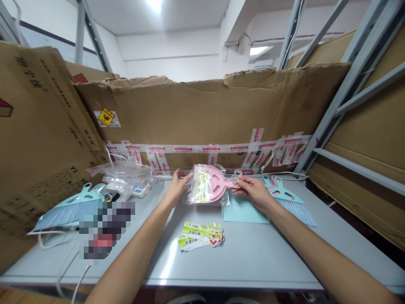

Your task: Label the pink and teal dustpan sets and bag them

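left hand [176, 189]: fingers clamped on clear bag [202, 190] around pink dustpan [215, 179] | right hand [253, 192]: fingers clamped on its handle [232, 182] | risk: slick plastic slipping from loose grip, dustpan dropping onto paper labels [201, 236] below fingers

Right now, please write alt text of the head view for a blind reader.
The left hand and right hand hold a pink dustpan in clear plastic over a grey table. Teal hand brooms and printed labels lie nearby.

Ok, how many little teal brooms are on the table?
2. One teal broom lies at the table's left, partly behind a blurred patch; another teal broom lies right of the person's right hand. The blur could hide more.
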`<state>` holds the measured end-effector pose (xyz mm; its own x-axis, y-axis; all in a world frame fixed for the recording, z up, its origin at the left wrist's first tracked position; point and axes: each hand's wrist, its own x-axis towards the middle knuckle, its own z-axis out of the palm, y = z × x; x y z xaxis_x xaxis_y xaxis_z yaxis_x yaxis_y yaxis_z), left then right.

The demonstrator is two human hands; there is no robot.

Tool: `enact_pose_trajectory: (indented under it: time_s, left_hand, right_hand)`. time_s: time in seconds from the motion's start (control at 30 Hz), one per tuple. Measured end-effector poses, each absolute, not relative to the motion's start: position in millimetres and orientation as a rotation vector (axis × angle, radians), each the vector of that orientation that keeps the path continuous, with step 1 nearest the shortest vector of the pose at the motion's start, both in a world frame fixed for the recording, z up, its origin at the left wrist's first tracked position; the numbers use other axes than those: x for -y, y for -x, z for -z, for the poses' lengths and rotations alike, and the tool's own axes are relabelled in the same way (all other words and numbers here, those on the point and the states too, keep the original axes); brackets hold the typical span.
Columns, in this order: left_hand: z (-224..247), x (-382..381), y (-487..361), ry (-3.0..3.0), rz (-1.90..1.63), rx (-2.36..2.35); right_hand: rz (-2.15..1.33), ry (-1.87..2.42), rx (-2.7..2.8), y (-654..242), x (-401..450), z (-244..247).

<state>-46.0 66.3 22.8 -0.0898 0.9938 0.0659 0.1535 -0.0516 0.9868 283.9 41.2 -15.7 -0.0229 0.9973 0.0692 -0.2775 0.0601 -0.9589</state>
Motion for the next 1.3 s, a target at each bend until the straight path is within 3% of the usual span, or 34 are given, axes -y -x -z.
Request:
enact_pose_trajectory:
  time_s: [0.1,0.27,0.8,1.1,1.3]
  left_hand:
    - [-15,-67,39,-1.041,-1.022,-1.150]
    - [-13,-61,31,-1.038,-1.060,-0.923]
    - [-21,-50,29,-0.851,-0.912,-0.851]
    - [-20,-48,21,-0.706,-0.871,-0.737]
    - [-17,-50,19,-0.727,-0.861,-0.596]
  right_hand:
    - [-1.315,0.917,1.044,-284,-40,15]
    - [-1.366,0.914,1.041,-276,-35,13]
    - [-1.428,0.862,1.045,-267,-28,8]
    - [-1.678,0.714,1.077,-266,-17,-2]
    - [-1.586,0.720,0.995,-265,-17,-9]
